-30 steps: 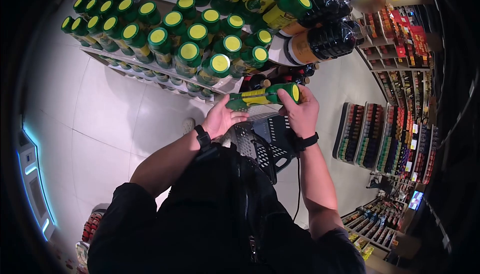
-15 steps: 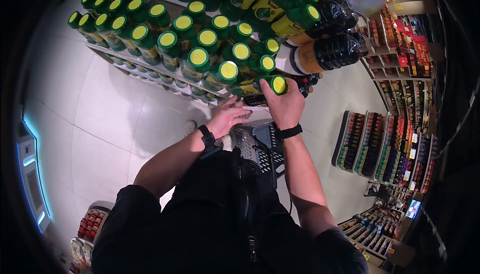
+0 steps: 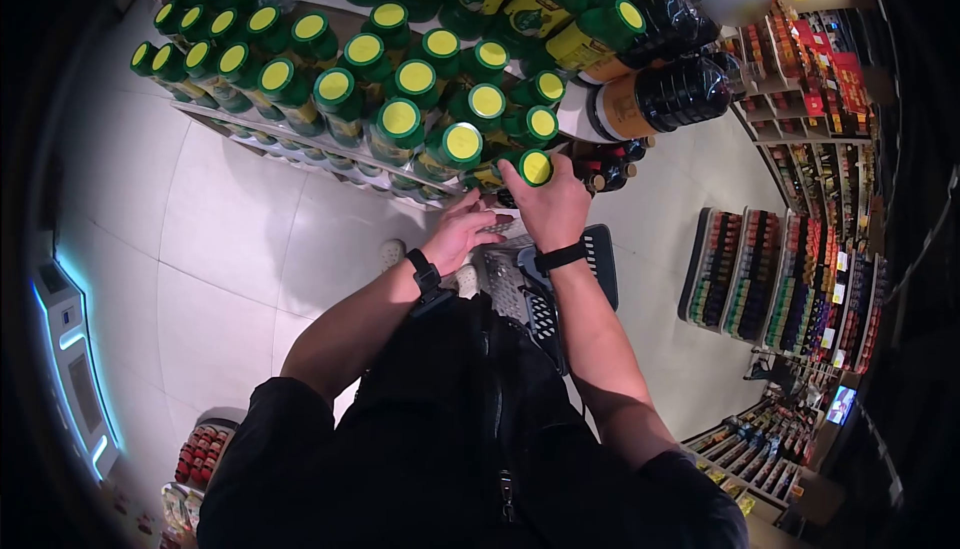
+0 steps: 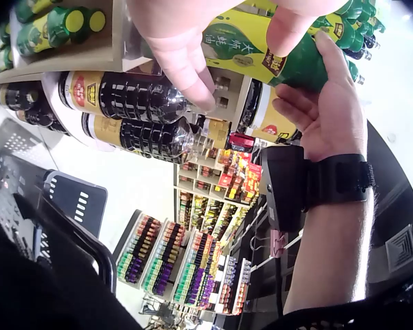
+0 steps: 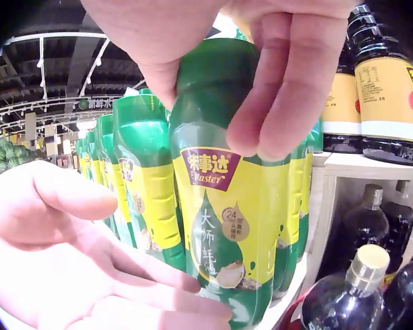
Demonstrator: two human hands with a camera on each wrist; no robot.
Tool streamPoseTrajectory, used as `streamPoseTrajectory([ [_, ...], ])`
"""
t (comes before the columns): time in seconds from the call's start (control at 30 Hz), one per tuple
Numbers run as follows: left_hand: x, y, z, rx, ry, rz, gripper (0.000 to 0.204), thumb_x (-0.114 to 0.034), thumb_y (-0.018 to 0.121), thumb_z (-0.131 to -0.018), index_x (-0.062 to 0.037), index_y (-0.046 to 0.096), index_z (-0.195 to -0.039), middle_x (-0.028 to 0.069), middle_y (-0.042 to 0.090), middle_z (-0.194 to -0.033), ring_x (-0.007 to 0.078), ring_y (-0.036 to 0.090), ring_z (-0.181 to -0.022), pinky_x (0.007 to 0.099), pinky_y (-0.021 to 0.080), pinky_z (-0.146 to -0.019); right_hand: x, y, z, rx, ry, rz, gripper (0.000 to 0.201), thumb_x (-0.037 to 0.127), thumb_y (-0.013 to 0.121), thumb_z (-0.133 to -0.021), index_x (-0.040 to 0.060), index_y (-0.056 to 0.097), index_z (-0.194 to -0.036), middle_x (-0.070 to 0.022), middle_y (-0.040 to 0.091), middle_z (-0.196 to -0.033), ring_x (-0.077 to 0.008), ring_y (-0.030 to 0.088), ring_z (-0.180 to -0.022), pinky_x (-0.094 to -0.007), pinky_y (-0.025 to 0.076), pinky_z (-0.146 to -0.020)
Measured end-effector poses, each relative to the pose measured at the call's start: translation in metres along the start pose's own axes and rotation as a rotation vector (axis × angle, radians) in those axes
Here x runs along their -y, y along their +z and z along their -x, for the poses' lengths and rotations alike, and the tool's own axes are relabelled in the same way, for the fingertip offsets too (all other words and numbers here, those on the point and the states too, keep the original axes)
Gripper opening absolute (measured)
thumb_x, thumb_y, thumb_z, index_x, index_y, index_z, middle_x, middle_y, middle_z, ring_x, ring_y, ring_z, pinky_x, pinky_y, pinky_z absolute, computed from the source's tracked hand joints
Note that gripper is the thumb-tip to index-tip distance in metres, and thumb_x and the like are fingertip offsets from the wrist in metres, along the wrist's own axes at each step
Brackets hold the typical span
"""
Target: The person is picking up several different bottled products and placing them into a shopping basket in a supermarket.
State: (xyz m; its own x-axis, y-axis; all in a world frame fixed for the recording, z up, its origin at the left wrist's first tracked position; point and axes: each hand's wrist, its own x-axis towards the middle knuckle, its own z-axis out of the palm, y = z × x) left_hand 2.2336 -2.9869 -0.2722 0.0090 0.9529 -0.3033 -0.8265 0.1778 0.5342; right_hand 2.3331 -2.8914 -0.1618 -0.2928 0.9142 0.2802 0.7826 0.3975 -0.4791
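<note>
My right hand (image 3: 556, 207) grips a green oyster sauce bottle (image 5: 251, 227) near its yellow-topped green cap, thumb on one side and fingers on the other. The bottle stands upright at the front corner of the shelf, beside a row of matching bottles (image 5: 141, 179). Low by its base is my left hand (image 3: 456, 237), palm turned up and fingers extended; in the right wrist view its fingertips overlap the lower part of the bottle. Seen from the left wrist, the yellow label lies between both hands.
Large dark sauce bottles (image 3: 665, 104) lie to the right of the green ones in the head view, with smaller dark bottles (image 5: 351, 289) below. A grey shopping basket (image 3: 600, 267) is by my legs. Stocked racks (image 3: 745, 274) stand across the aisle on the right.
My right hand has brought the bottle from lying tilted across both hands to upright at the shelf's front corner. The left hand has let the bottle's base out of its palm.
</note>
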Motion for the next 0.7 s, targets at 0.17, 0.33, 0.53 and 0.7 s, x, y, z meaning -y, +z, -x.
streamPoseTrajectory([
  [0.17,-0.007,0.008,-0.002,0.049,0.036,-0.028,0.041,-0.011,0.049,-0.094,-0.0091,0.042,-0.133,0.004,0.051,-0.124,0.0232,0.056,-0.116,0.0418,0.048,-0.089,-0.001,0.004,-0.004,-0.018,-0.033,0.066,0.063,0.053,0.076,-0.069,-0.0003,0.061,-0.099,-0.0189,0.067,-0.071,-0.037,0.067,-0.068,-0.0431,0.053,-0.06],
  [0.33,-0.011,0.01,-0.005,0.034,0.019,-0.036,0.042,-0.009,0.048,-0.095,-0.0086,0.041,-0.137,0.0021,0.054,-0.111,0.0218,0.055,-0.114,0.0419,0.048,-0.091,0.015,-0.009,-0.012,0.123,0.031,0.127,0.067,0.055,0.074,-0.071,-0.0002,0.057,-0.104,-0.0198,0.066,-0.071,-0.0375,0.066,-0.069,-0.0447,0.053,-0.061],
  [0.53,-0.012,0.01,-0.008,0.002,0.01,-0.057,0.041,-0.008,0.048,-0.095,-0.0068,0.042,-0.135,0.002,0.053,-0.106,0.0201,0.056,-0.112,0.0409,0.05,-0.089,0.012,-0.014,-0.018,0.202,0.033,0.127,0.07,0.058,0.072,-0.072,0.0001,0.056,-0.109,-0.0216,0.067,-0.073,-0.039,0.067,-0.071,-0.0456,0.052,-0.062],
  [0.7,-0.011,0.007,-0.014,-0.002,0.011,-0.088,0.041,-0.008,0.049,-0.094,-0.007,0.042,-0.135,0.0022,0.053,-0.108,0.0194,0.056,-0.111,0.0408,0.051,-0.088,0.01,-0.015,-0.024,0.203,0.018,0.092,0.068,0.058,0.072,-0.072,-0.0002,0.057,-0.104,-0.0224,0.066,-0.072,-0.0392,0.067,-0.07,-0.0466,0.052,-0.061],
])
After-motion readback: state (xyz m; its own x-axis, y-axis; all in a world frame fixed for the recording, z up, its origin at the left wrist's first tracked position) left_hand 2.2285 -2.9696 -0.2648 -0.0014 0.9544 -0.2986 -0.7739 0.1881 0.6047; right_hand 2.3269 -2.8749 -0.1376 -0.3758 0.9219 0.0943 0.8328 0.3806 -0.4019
